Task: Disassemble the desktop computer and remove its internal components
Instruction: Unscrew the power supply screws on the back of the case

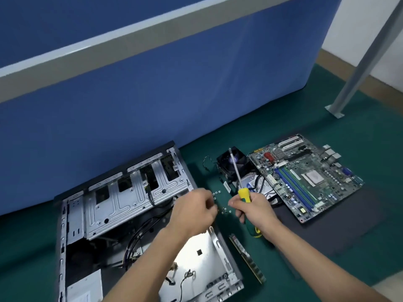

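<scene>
On the left of the green table [359, 131], the open computer case [122, 214] lies on its side against a blue partition [152, 83]. Its metal drive cage [130, 199] sits in the upper half, and black cables [139, 238] run loose across the interior below it. A white-labelled box [85, 288] occupies the near-left corner of the case.

The left hand [194, 212] hovers over the right edge of the case, fingers curled together; the view is blurred and whether they pinch anything cannot be determined. Just right of it, several small screws [222, 203] lie scattered on the table between the two hands.

The right hand [255, 212] grips a screwdriver [239, 186] by its yellow-and-green handle, shaft pointing up and away from the person. A memory stick [247, 258] lies flat on the table beside the case's right wall, below this hand.

Behind the screwdriver shaft, a cooling fan [236, 159] on its heatsink rests next to a hard drive [259, 184] with cables over it. Further right, the removed motherboard [305, 177] lies flat, partly on a dark grey mat [327, 225]. A grey metal leg [366, 57] stands at the far right.
</scene>
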The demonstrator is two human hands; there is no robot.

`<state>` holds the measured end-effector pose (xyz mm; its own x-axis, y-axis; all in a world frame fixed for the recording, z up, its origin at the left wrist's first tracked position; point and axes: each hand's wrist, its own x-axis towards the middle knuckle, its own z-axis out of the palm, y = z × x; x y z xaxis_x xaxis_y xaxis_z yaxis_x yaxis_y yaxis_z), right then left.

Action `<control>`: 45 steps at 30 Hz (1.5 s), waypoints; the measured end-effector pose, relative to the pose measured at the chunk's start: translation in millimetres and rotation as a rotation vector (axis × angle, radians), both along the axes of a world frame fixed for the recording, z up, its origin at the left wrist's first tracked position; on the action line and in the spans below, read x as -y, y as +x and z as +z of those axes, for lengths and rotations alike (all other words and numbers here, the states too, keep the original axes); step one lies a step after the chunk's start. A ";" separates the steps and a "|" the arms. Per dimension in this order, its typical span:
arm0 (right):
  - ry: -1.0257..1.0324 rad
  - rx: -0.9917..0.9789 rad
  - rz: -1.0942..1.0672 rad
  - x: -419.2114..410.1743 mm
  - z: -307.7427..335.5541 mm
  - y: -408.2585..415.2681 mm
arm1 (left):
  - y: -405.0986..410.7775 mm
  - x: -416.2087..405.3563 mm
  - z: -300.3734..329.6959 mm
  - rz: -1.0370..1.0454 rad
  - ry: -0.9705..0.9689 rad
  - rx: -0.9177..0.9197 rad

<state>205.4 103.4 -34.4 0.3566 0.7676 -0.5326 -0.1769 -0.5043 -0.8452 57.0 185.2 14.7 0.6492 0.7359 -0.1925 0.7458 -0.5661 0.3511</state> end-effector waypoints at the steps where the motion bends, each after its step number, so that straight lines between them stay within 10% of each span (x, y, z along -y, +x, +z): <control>1: -0.034 0.047 -0.062 -6.8 -10.9 -1.1 | 2.8 -4.5 -5.8 0.157 -0.024 0.025; 6: -0.139 0.222 -0.126 -41.1 -51.3 -16.1 | 21.5 3.9 -29.6 0.500 0.151 0.062; 17: -0.390 0.626 -0.020 -83.3 -82.5 -32.5 | 21.8 0.8 -41.0 0.550 0.192 0.114; 34: 0.002 0.077 -0.149 12.4 0.5 -24.6 | 15.6 22.1 -29.7 0.525 0.135 0.111; 45: 0.188 0.047 -0.044 146.1 62.1 -140.6 | -91.2 136.5 9.6 0.831 -0.642 0.853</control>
<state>64.9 -42.7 27.7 0.4127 0.8351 -0.3636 -0.1534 -0.3298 -0.9315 -34.2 48.8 24.3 0.1481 0.8992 -0.4117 0.2037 0.3796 0.9024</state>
